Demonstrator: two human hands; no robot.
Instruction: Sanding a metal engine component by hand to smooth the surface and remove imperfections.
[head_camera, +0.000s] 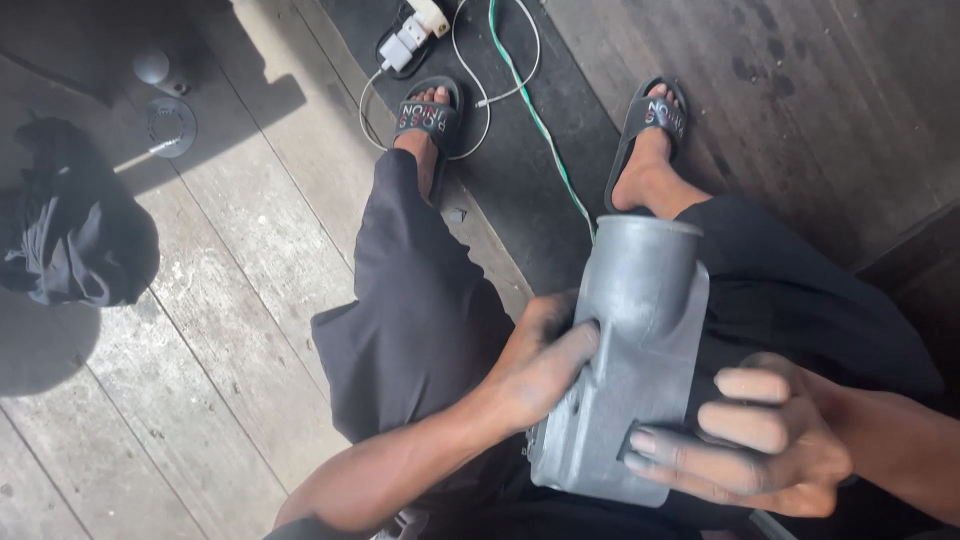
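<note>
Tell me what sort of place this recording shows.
Likely an informal home workshop or repair spot: worn wooden plank floor, a power strip with plugged-in cables on a dark mat, and a grey cast-metal housing held between left hand and right hand.

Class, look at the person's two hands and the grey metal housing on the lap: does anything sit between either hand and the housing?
Nothing visible does. The left hand presses directly on the side of the grey metal housing, and the right hand wraps its lower end, fingers flat on the metal.
</note>
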